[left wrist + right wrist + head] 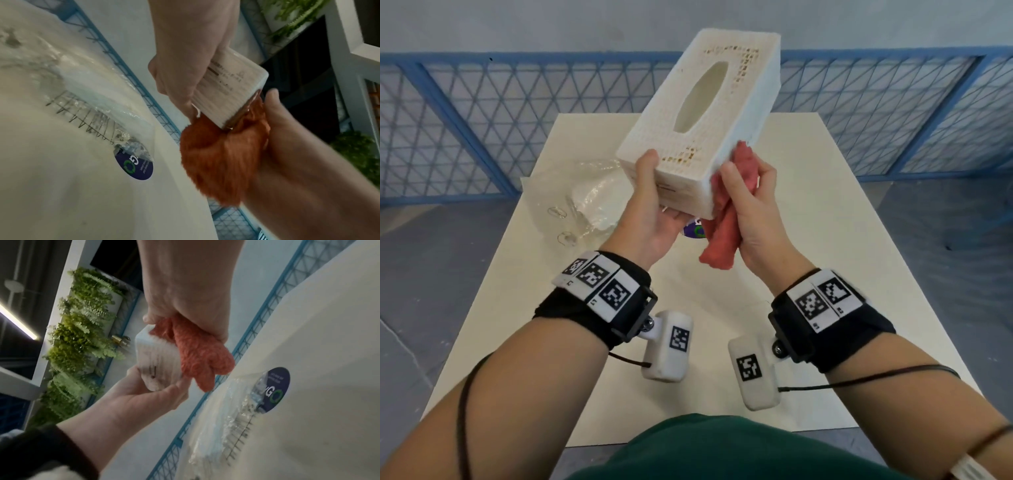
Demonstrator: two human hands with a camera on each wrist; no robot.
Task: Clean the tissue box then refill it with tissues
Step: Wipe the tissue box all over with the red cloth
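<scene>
Above table (722, 308), left hand (650, 219) holds tissue box (698, 113); cloth (726, 212) seemingly touching.

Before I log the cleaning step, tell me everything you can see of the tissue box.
The tissue box is white and rectangular, with a woven-looking textured top, an oval slot showing no tissue and brownish specks. It is held tilted above the table. The left hand grips its near end; the right hand presses a red cloth against its side.
</scene>
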